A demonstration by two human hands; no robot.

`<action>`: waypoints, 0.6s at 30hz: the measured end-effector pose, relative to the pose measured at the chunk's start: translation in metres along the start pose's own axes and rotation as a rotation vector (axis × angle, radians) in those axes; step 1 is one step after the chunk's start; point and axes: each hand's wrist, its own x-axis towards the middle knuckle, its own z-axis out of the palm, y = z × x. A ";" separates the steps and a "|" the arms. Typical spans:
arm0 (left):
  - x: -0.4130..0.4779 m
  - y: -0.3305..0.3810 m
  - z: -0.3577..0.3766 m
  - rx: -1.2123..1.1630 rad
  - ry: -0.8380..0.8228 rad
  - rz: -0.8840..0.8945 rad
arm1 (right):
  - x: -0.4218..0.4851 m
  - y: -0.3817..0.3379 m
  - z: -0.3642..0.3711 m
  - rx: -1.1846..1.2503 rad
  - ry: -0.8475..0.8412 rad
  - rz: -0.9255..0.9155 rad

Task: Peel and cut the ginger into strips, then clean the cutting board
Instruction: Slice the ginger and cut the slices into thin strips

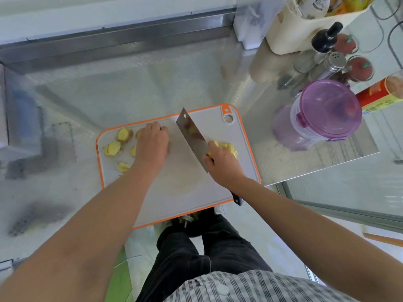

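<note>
A flat white, orange-rimmed cutting board (185, 188) is lying on the textured steel counter (135, 88).
The right hand (222, 164) is clamping its fingers round the cleaver (192, 136) handle, the rectangular blade tilting beside yellow ginger strips (229, 147). The left hand (152, 140) is lying palm-down, fingers together, over knobbly ginger slices (113, 147); its grip is hidden.

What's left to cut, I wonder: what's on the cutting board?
Ginger slices at left, strips at right partly hidden by the right hand gripping the knife. Whatever the left hand covers is unseen.
</note>
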 end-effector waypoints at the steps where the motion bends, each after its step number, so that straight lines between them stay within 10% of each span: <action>1: -0.002 0.003 -0.002 -0.030 0.001 -0.015 | -0.001 -0.001 0.000 0.005 0.000 -0.003; 18: -0.102 0.053 0.034 -0.378 0.126 -0.162 | -0.054 -0.006 0.026 -0.324 -0.101 -0.166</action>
